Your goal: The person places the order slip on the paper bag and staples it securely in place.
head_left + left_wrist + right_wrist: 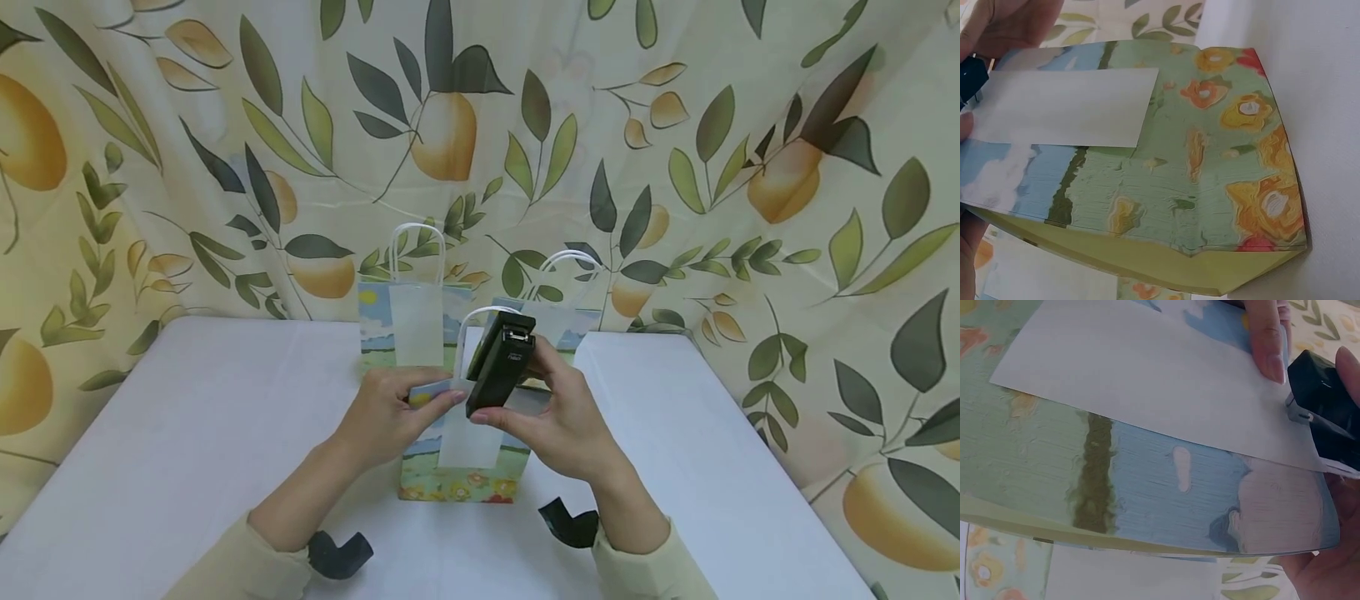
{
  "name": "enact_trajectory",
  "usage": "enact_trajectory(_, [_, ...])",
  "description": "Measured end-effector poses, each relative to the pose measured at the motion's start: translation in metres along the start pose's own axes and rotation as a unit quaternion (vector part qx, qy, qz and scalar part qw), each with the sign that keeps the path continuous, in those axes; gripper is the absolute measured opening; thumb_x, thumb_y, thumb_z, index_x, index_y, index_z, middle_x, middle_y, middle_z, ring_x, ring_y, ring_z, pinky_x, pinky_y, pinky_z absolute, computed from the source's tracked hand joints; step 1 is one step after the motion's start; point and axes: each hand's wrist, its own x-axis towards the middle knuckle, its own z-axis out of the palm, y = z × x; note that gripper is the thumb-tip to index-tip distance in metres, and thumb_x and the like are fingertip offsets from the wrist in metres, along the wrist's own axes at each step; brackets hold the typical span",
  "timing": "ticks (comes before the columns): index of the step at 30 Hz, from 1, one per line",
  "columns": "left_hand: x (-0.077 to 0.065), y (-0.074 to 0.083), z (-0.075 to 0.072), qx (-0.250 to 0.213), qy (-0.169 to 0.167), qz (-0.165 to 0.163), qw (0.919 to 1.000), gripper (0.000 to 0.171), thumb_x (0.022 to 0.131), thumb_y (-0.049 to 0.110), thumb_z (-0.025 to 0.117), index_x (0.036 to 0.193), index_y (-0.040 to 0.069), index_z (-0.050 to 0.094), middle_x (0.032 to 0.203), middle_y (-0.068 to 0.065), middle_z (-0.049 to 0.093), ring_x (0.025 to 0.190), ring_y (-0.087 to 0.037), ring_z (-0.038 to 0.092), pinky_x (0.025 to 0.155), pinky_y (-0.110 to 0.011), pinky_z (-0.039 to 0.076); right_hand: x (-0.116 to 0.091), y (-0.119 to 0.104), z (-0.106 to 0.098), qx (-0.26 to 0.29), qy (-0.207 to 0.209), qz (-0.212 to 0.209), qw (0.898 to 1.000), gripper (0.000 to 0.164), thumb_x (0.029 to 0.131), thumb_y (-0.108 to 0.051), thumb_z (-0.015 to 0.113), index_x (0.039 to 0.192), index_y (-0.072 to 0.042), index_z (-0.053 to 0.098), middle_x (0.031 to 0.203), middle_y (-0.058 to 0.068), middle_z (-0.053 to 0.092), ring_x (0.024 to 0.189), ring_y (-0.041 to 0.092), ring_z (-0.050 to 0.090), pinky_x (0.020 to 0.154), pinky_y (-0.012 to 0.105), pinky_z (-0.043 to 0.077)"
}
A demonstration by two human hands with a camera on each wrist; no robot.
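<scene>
In the head view, my left hand (386, 417) pinches the top edge of a paper gift bag (457, 487), thumb in front. The bag has a white handle and a painted pattern of sky, grass and flowers. A white paper strip (1079, 106) lies flat down its front. My right hand (562, 421) grips a black stapler (501, 367), held tilted over the bag's top edge. In the right wrist view, the stapler's jaws (1322, 403) straddle the strip's upper end, close beside my left thumb. Whether a staple is in the paper cannot be seen.
Behind stand two similar gift bags, one at the left (375, 333) and one at the right (585, 321), each with a white strip and handles. They are on a white-covered table (247, 400). A fruit-and-leaf patterned curtain (540, 192) hangs behind it.
</scene>
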Motion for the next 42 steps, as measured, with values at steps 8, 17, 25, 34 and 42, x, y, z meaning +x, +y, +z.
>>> enact_trajectory(8, [-0.003, -0.006, -0.002, -0.051, -0.022, -0.066, 0.9963, 0.014, 0.097, 0.016, 0.074, 0.111, 0.013, 0.077, 0.102, -0.001, 0.080, 0.072, -0.008, 0.065, 0.060, -0.023, 0.054, 0.002, 0.000, 0.005, 0.033, 0.002, 0.008, 0.999, 0.075, 0.077, 0.000, 0.090, 0.142, -0.008, 0.053, 0.114, 0.006, 0.074, 0.108, 0.017, 0.072, 0.094, 0.030, 0.059])
enact_trajectory(17, [-0.006, 0.001, -0.004, -0.108, -0.061, -0.144, 0.9818, 0.057, 0.082, 0.030, 0.088, 0.136, 0.025, 0.068, 0.137, 0.005, 0.069, 0.122, -0.017, 0.065, 0.102, -0.045, 0.054, 0.004, -0.002, 0.007, 0.040, -0.003, -0.002, 0.999, 0.073, 0.079, 0.000, 0.089, 0.142, -0.008, 0.053, 0.120, 0.007, 0.076, 0.110, 0.019, 0.071, 0.096, 0.031, 0.059])
enact_trajectory(25, [-0.005, 0.006, 0.006, -0.080, 0.016, -0.152, 0.9850, 0.050, 0.074, 0.021, 0.095, 0.121, 0.019, 0.078, 0.124, 0.001, 0.076, 0.120, -0.018, 0.071, 0.102, -0.045, 0.056, 0.003, -0.004, 0.008, 0.028, -0.001, -0.004, 1.000, 0.072, 0.078, -0.003, 0.090, 0.140, -0.009, 0.053, 0.116, 0.006, 0.077, 0.110, 0.019, 0.071, 0.096, 0.030, 0.057])
enact_trajectory(34, [-0.004, 0.010, 0.008, -0.088, 0.020, -0.111, 0.9897, 0.045, 0.078, 0.013, 0.092, 0.121, 0.012, 0.078, 0.121, -0.002, 0.077, 0.116, -0.020, 0.073, 0.099, -0.035, 0.057, 0.000, -0.007, 0.006, 0.019, 0.005, 0.013, 1.000, 0.067, 0.077, -0.003, 0.091, 0.133, -0.007, 0.054, 0.113, 0.005, 0.077, 0.108, 0.017, 0.072, 0.094, 0.031, 0.058])
enact_trajectory(42, [-0.004, 0.010, 0.011, -0.080, 0.017, -0.092, 0.9924, 0.044, 0.079, 0.011, 0.091, 0.121, 0.011, 0.077, 0.122, -0.003, 0.077, 0.117, -0.019, 0.073, 0.099, -0.033, 0.057, -0.002, -0.007, 0.006, 0.019, 0.015, 0.006, 1.000, 0.067, 0.077, -0.002, 0.090, 0.134, -0.006, 0.054, 0.112, 0.007, 0.076, 0.106, 0.019, 0.073, 0.095, 0.030, 0.057])
